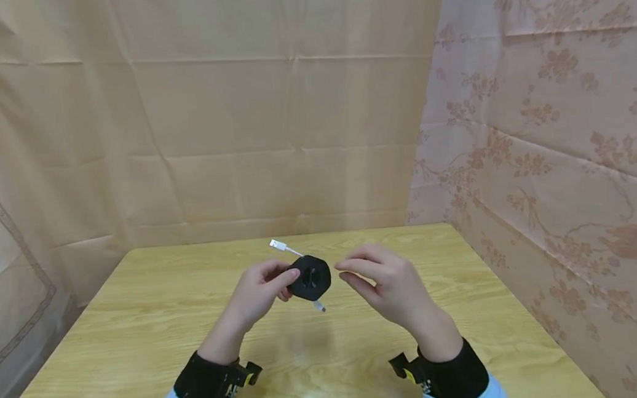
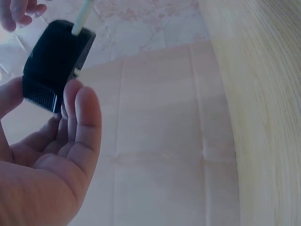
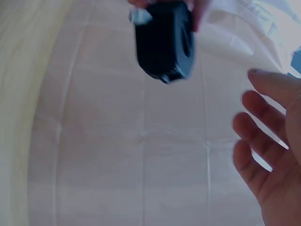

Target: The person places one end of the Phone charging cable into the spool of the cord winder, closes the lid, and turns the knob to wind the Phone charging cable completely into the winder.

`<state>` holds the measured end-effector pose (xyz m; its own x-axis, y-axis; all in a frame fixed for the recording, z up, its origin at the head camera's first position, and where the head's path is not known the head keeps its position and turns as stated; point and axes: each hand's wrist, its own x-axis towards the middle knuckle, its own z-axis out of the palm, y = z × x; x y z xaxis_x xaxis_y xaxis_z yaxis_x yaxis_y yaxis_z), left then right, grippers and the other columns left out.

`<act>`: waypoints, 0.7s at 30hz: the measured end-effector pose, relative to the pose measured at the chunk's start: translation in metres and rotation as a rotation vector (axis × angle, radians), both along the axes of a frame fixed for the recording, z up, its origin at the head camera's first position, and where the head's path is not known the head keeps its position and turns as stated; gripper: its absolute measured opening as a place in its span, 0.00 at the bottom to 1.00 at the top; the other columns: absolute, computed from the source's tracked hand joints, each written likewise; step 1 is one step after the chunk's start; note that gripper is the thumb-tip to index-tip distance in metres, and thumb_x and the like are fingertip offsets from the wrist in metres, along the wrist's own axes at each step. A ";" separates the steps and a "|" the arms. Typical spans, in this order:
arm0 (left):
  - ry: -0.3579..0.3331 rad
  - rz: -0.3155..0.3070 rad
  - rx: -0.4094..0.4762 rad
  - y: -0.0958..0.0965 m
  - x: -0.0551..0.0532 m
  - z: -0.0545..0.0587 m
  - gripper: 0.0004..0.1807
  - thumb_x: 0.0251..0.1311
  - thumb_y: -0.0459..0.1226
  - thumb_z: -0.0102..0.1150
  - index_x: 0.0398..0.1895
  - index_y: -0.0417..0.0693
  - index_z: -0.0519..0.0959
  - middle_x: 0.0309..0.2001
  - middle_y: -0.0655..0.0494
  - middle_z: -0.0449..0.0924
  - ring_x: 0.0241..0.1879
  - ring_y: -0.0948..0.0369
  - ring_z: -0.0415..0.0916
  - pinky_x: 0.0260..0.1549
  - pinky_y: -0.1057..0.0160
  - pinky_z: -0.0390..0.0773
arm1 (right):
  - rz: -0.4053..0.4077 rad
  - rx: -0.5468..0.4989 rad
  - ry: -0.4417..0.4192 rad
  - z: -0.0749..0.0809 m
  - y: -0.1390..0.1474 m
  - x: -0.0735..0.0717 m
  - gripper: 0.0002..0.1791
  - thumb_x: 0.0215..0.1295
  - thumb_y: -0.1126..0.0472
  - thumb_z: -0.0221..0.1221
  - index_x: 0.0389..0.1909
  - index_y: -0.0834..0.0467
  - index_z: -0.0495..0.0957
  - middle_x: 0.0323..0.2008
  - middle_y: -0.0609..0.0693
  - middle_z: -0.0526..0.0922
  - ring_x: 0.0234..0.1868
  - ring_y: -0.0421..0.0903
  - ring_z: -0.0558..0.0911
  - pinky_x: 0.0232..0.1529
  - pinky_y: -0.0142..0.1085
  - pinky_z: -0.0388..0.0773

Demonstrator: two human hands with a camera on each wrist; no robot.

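Note:
A black cable winder (image 1: 312, 278), many-sided and flat-faced, is held above the table by my left hand (image 1: 258, 287), thumb on its face and fingers behind. From its far side sticks out a white USB plug (image 1: 278, 245) on a short white cable. A smaller white connector (image 1: 319, 306) pokes out on the near side. My right hand (image 1: 390, 283) hovers just right of the winder, fingers bent loosely and apart from it, with nothing in them. In the right wrist view a gap shows between the right fingers (image 3: 256, 134) and the winder (image 3: 162, 42).
The light wood table (image 1: 139, 335) lies under both hands. A beige cloth (image 1: 236, 137) hangs behind its far edge, and a flower-patterned cloth (image 1: 559, 145) hangs along the right side. Each wrist wears a black band (image 1: 206, 379) with a small camera.

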<state>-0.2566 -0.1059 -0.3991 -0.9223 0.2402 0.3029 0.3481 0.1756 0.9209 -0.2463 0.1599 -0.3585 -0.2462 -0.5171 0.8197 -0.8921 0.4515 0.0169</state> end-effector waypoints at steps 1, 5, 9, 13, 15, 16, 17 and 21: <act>-0.009 -0.012 -0.005 0.000 -0.001 0.000 0.13 0.70 0.40 0.62 0.42 0.35 0.83 0.30 0.48 0.82 0.28 0.53 0.79 0.32 0.58 0.82 | 0.004 0.017 0.002 0.001 0.002 0.001 0.12 0.57 0.65 0.74 0.42 0.54 0.89 0.38 0.47 0.84 0.36 0.44 0.83 0.35 0.35 0.82; -0.048 -0.071 -0.033 -0.001 -0.003 -0.002 0.13 0.70 0.39 0.61 0.41 0.34 0.83 0.29 0.48 0.82 0.27 0.53 0.79 0.32 0.56 0.83 | -0.009 0.100 0.023 0.004 0.004 0.003 0.05 0.64 0.61 0.70 0.40 0.51 0.89 0.38 0.45 0.84 0.36 0.43 0.82 0.34 0.35 0.81; -0.070 -0.126 -0.054 -0.002 -0.002 -0.003 0.13 0.70 0.37 0.61 0.42 0.32 0.84 0.29 0.48 0.83 0.26 0.52 0.79 0.31 0.55 0.84 | -0.029 0.188 0.047 -0.002 -0.001 0.001 0.05 0.63 0.61 0.71 0.38 0.49 0.90 0.36 0.44 0.83 0.33 0.43 0.79 0.31 0.33 0.77; -0.085 -0.158 -0.079 0.000 -0.001 -0.003 0.13 0.70 0.38 0.62 0.43 0.33 0.85 0.30 0.48 0.84 0.25 0.51 0.80 0.31 0.53 0.84 | -0.021 0.265 0.038 -0.014 -0.012 -0.003 0.11 0.57 0.65 0.74 0.38 0.47 0.91 0.35 0.43 0.82 0.31 0.40 0.76 0.30 0.30 0.74; -0.090 -0.166 -0.102 0.000 0.000 -0.003 0.14 0.70 0.39 0.62 0.43 0.35 0.85 0.32 0.49 0.84 0.26 0.51 0.80 0.31 0.54 0.84 | -0.030 0.288 0.023 -0.020 -0.017 -0.005 0.12 0.56 0.64 0.76 0.40 0.47 0.91 0.35 0.42 0.81 0.30 0.39 0.76 0.30 0.29 0.74; -0.088 -0.171 -0.111 0.001 0.000 -0.004 0.14 0.70 0.40 0.62 0.43 0.36 0.85 0.32 0.49 0.84 0.26 0.50 0.81 0.32 0.54 0.84 | -0.042 0.292 0.017 -0.023 -0.019 -0.005 0.11 0.56 0.62 0.76 0.40 0.47 0.91 0.34 0.42 0.81 0.30 0.39 0.76 0.29 0.29 0.74; -0.083 -0.176 -0.122 0.001 0.001 -0.003 0.14 0.70 0.40 0.62 0.43 0.36 0.85 0.33 0.49 0.84 0.26 0.50 0.81 0.32 0.54 0.84 | -0.059 0.294 0.014 -0.026 -0.020 -0.006 0.11 0.56 0.61 0.76 0.40 0.47 0.91 0.34 0.42 0.80 0.30 0.39 0.75 0.28 0.29 0.74; -0.057 -0.186 -0.126 0.002 0.002 -0.004 0.14 0.71 0.39 0.62 0.45 0.34 0.84 0.35 0.48 0.84 0.29 0.48 0.81 0.34 0.50 0.84 | -0.130 0.244 0.033 -0.034 -0.026 -0.007 0.09 0.54 0.54 0.77 0.35 0.50 0.91 0.30 0.43 0.79 0.28 0.39 0.76 0.25 0.29 0.74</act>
<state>-0.2541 -0.1039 -0.4029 -0.8731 0.4406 0.2085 0.3336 0.2283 0.9147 -0.2536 0.1336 -0.3924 -0.2986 -0.6662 0.6833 -0.8238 0.5414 0.1678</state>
